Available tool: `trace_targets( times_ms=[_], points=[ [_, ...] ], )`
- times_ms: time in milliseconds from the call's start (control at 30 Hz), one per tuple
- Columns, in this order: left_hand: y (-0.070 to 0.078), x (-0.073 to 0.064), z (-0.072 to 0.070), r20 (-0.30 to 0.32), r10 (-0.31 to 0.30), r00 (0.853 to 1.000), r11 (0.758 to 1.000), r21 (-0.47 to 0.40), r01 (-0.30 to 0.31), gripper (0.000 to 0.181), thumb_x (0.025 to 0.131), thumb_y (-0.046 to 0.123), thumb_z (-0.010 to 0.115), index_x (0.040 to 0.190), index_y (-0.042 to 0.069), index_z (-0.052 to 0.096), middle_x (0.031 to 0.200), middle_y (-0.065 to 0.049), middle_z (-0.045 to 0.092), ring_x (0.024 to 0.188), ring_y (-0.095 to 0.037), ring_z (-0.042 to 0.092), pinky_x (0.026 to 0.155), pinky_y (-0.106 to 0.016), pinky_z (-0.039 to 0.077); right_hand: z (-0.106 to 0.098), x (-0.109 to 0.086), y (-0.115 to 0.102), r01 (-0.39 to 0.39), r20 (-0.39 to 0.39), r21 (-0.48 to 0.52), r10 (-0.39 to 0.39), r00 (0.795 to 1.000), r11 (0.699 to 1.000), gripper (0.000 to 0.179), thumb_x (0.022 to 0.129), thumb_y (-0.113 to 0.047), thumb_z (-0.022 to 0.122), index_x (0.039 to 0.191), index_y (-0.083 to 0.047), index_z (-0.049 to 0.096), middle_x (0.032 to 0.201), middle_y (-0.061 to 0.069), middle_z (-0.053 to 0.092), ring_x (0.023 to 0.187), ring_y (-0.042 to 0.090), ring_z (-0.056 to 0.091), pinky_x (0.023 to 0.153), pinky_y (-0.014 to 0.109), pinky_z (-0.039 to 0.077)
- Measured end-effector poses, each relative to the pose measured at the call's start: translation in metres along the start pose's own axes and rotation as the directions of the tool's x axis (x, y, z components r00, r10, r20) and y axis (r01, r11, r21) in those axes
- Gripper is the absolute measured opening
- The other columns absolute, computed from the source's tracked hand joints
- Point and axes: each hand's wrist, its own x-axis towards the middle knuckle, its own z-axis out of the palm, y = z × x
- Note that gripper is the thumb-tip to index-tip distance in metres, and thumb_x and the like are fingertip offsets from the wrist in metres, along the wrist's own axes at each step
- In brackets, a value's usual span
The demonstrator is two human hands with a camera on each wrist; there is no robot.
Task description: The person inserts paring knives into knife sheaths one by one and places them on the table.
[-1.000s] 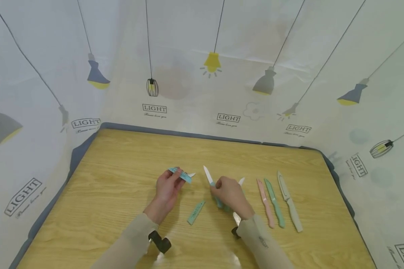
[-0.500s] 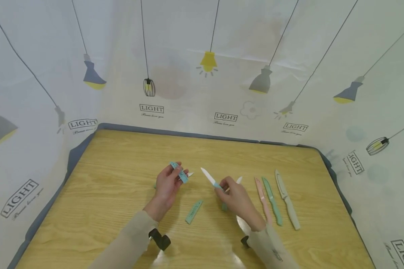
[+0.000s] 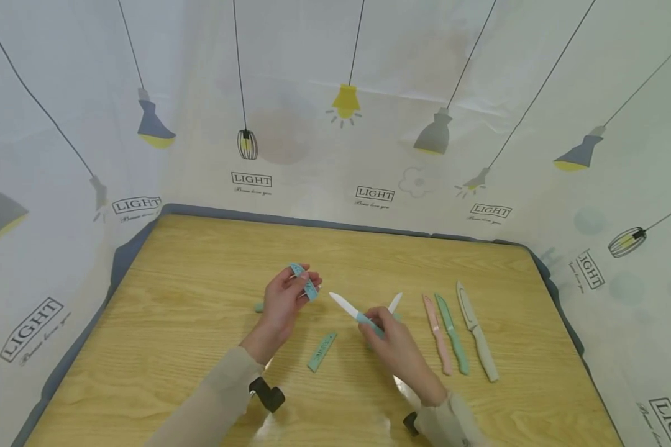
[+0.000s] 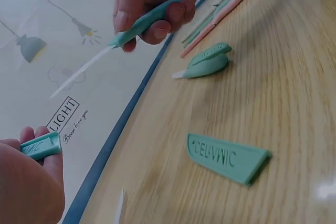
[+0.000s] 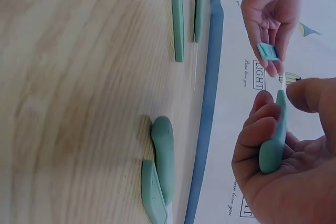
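The left hand [image 3: 282,303] has its grip pinching a flat turquoise blade sheath [image 3: 305,284], and opposite, the right hand [image 3: 396,344] has its grip curled round a slim white-bladed knife with a turquoise handle [image 3: 360,316], both up off the wood-grain desk [image 3: 145,347]! From the head there's a gap between blade and sheath; only the right wrist view catches the handle's rounded butt [image 5: 271,157]. Near the right hand, the head sees little beyond a white blade [image 3: 395,302], but the left wrist view reveals a green-handled knife [image 4: 202,69] with a small green sheath [image 4: 211,52] against it. And that green stub [image 3: 259,307] by the left hand? From the right wrist, it's a green knife handle with a pale blade!
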Motion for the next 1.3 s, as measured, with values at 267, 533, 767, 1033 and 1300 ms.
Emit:
trace_targets(
  times_ms=[267, 533, 767, 1033, 1300],
  points=[
    [0.003, -0.004, 0.009, 0.002, -0.058, 0.998, 0.995, -0.085, 0.058, 0.023, 0.107, 0.001, 0.053, 0.129, -0.004, 0.057, 0.111, -0.013, 0.072, 0.107, -0.023, 0.072, 0.096, -0.035, 0.059, 0.007, -0.002, -0.005, -0.004, 0.012, 0.009, 0.004, 1.000, 1.000, 0.022, 0.109, -0.021, 0.055, 0.113, -0.002, 0.066, 0.080, 0.005, 0.062, 0.059, 0.006, 0.046, 0.050, 0.020, 0.040],
    [0.002, -0.005, 0.014, -0.001, -0.075, 0.997, 0.990, -0.116, 0.074, 0.022, 0.107, 0.001, 0.053, 0.129, -0.002, 0.057, 0.111, -0.011, 0.072, 0.117, -0.031, 0.068, 0.097, -0.036, 0.058, 0.013, -0.001, -0.006, -0.020, 0.017, -0.017, 0.020, 1.000, 1.000, 0.019, 0.109, -0.019, 0.056, 0.113, -0.003, 0.066, 0.083, 0.007, 0.066, 0.060, 0.006, 0.049, 0.052, 0.019, 0.042],
    [0.001, -0.005, 0.014, 0.000, -0.079, 0.997, 0.989, -0.126, 0.079, 0.019, 0.107, 0.001, 0.052, 0.126, 0.000, 0.057, 0.107, -0.008, 0.071, 0.114, -0.027, 0.070, 0.098, -0.036, 0.058, 0.016, 0.000, -0.005, -0.016, -0.004, -0.034, 0.016, 1.000, 0.999, 0.017, 0.108, -0.020, 0.059, 0.110, -0.006, 0.068, 0.080, 0.001, 0.065, 0.059, 0.006, 0.049, 0.051, 0.020, 0.043],
    [-0.003, -0.005, 0.013, -0.002, -0.085, 0.996, 0.988, -0.126, 0.084, 0.020, 0.107, 0.003, 0.053, 0.127, 0.000, 0.055, 0.110, -0.010, 0.070, 0.107, -0.022, 0.072, 0.097, -0.034, 0.058, 0.018, 0.001, -0.009, -0.008, -0.022, -0.051, 0.007, 1.000, 0.999, 0.016, 0.106, -0.018, 0.062, 0.107, -0.004, 0.069, 0.077, -0.007, 0.063, 0.059, 0.006, 0.050, 0.052, 0.020, 0.045],
    [-0.006, -0.005, 0.012, 0.000, -0.072, 0.997, 0.991, -0.116, 0.071, 0.019, 0.108, 0.002, 0.052, 0.126, -0.001, 0.055, 0.108, -0.009, 0.071, 0.106, -0.021, 0.072, 0.097, -0.036, 0.058, 0.020, 0.001, -0.012, -0.011, -0.034, -0.072, 0.008, 0.999, 0.997, 0.015, 0.105, -0.016, 0.062, 0.107, -0.003, 0.070, 0.075, -0.005, 0.063, 0.057, 0.005, 0.050, 0.050, 0.020, 0.045]
  ],
)
